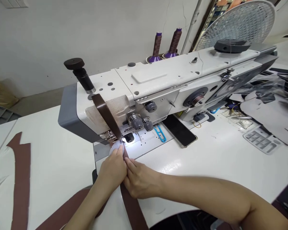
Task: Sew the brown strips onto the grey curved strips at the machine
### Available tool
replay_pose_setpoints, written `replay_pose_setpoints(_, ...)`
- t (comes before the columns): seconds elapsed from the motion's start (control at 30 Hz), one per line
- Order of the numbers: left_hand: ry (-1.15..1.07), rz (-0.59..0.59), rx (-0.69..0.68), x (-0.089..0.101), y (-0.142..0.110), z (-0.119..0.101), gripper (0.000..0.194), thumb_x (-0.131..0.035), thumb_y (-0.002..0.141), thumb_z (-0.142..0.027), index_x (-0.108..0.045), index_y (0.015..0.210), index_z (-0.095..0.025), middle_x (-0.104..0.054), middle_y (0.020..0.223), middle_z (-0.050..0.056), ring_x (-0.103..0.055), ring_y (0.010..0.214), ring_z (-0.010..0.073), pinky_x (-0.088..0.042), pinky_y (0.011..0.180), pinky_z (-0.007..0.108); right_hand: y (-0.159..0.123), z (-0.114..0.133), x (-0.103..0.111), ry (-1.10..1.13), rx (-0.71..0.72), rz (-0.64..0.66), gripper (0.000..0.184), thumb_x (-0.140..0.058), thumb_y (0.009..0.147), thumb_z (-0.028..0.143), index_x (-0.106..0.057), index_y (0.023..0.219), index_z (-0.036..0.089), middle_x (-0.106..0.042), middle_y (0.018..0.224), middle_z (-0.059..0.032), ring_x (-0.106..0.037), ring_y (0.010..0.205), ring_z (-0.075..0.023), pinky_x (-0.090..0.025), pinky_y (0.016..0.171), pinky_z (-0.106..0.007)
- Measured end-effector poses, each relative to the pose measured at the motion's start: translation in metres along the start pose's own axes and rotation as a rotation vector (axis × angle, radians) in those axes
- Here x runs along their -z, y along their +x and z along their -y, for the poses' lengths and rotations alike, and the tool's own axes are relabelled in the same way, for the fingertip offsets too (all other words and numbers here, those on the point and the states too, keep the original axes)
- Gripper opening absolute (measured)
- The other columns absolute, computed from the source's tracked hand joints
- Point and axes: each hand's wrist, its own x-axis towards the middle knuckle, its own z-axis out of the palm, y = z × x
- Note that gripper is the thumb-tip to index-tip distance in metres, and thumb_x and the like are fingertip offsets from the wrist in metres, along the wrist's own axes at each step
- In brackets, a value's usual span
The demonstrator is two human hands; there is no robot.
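Side by side in front of the sewing machine's needle area, both my hands guide material. My left hand (114, 167) is closed, its fingertips pressing a light grey fabric piece (115, 146) close to the presser foot. My right hand (141, 179) pinches a brown leather-like strip (133, 207), which runs from the needle area down past the bottom of the view. Some of the strip is hidden under my fingers. Above my hands is the white sewing machine (115, 95), with a lit needle area and a dark brown curved bar in front of it.
A phone (180, 129) and a blue bobbin-shaped plate (160, 133) lie right of the needle. Another brown piece (22, 179) lies on the left of the white table. Grey cut pieces (268, 111) and a stencil (262, 140) are at right. Two thread cones (175, 41) stand behind.
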Motion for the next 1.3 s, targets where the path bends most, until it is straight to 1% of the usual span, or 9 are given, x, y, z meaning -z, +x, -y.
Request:
replay_pose_setpoints(0.1,0.052,0.068,0.007,-0.002,-0.015,0.001,0.060,-0.032,0.092,-0.012,-0.027,0.152,-0.015,-0.049,0.141,0.012,-0.056,0.119,0.0274,-0.048,0.094,0.041,-0.002,0.001,0.003,-0.008,0.025,0.015,0.021,-0.050,0.077,0.008,-0.066,0.085,-0.001,-0.071,0.085,-0.0269,-0.070,0.082,-0.0357,-0.051,0.077,-0.051)
replay_pose_setpoints(0.17,0.077,0.115,-0.019,-0.003,-0.024,0.003,0.059,-0.031,0.092,-0.012,-0.029,0.151,-0.016,-0.049,0.143,0.010,-0.057,0.117,0.0285,-0.048,0.094,0.044,-0.003,0.002,0.005,-0.018,0.044,0.036,0.022,-0.050,0.079,0.010,-0.067,0.086,-0.002,-0.071,0.088,-0.0283,-0.069,0.086,-0.0369,-0.050,0.079,-0.052)
replay_pose_setpoints(0.33,-0.032,0.151,-0.085,-0.006,-0.023,0.007,0.062,-0.034,0.089,-0.010,-0.031,0.151,-0.015,-0.043,0.149,0.005,-0.052,0.126,0.0261,-0.041,0.105,0.040,-0.001,0.005,0.010,-0.048,0.054,0.020,0.025,-0.047,0.079,0.010,-0.069,0.085,-0.002,-0.070,0.087,-0.0291,-0.069,0.083,-0.0389,-0.048,0.074,-0.054)
replay_pose_setpoints(0.6,-0.114,0.141,-0.118,-0.013,-0.010,0.012,0.061,-0.032,0.089,-0.006,-0.031,0.150,-0.012,-0.045,0.147,0.007,-0.051,0.127,0.0240,-0.039,0.106,0.036,0.003,0.002,0.009,-0.092,0.073,0.007,0.023,-0.049,0.078,0.009,-0.069,0.082,-0.001,-0.071,0.084,-0.0285,-0.069,0.080,-0.0398,-0.046,0.072,-0.057)
replay_pose_setpoints(0.87,-0.088,0.088,-0.071,-0.004,-0.001,0.006,0.057,-0.028,0.093,-0.007,-0.029,0.150,-0.010,-0.051,0.138,0.012,-0.053,0.123,0.0246,-0.039,0.106,0.035,0.006,-0.002,0.000,-0.107,0.020,-0.058,0.022,-0.049,0.074,0.007,-0.070,0.078,0.001,-0.071,0.083,-0.0276,-0.069,0.079,-0.0403,-0.047,0.072,-0.055)
replay_pose_setpoints(0.97,-0.058,0.056,-0.059,-0.006,-0.002,0.006,0.055,-0.027,0.095,-0.009,-0.029,0.150,-0.011,-0.051,0.137,0.012,-0.054,0.123,0.0247,-0.040,0.104,0.036,0.004,-0.001,-0.001,-0.102,0.017,-0.058,0.024,-0.048,0.075,0.008,-0.070,0.081,-0.001,-0.071,0.084,-0.0275,-0.070,0.080,-0.0396,-0.047,0.074,-0.055)
replay_pose_setpoints(1.07,-0.013,0.072,-0.045,-0.008,-0.008,0.006,0.053,-0.027,0.096,-0.011,-0.033,0.148,-0.013,-0.050,0.139,0.013,-0.055,0.122,0.0254,-0.041,0.103,0.038,0.002,0.003,0.002,-0.086,0.024,-0.039,0.027,-0.047,0.076,0.008,-0.070,0.086,-0.003,-0.071,0.086,-0.0283,-0.070,0.083,-0.0404,-0.048,0.075,-0.056)
replay_pose_setpoints(1.17,0.007,0.084,-0.039,-0.011,-0.011,0.005,0.051,-0.027,0.096,-0.010,-0.036,0.147,-0.012,-0.050,0.140,0.013,-0.056,0.120,0.0251,-0.043,0.101,0.037,0.002,0.005,0.007,-0.091,0.027,-0.043,0.027,-0.048,0.076,0.009,-0.070,0.085,-0.004,-0.070,0.087,-0.0300,-0.069,0.084,-0.0420,-0.048,0.073,-0.056)
replay_pose_setpoints(1.3,-0.016,0.040,-0.083,-0.013,-0.006,0.007,0.050,-0.028,0.096,-0.010,-0.038,0.145,-0.010,-0.052,0.137,0.014,-0.058,0.116,0.0234,-0.044,0.098,0.034,0.005,0.004,0.007,-0.104,0.017,-0.067,0.026,-0.048,0.074,0.009,-0.070,0.082,-0.002,-0.071,0.085,-0.0285,-0.070,0.081,-0.0407,-0.049,0.072,-0.054)
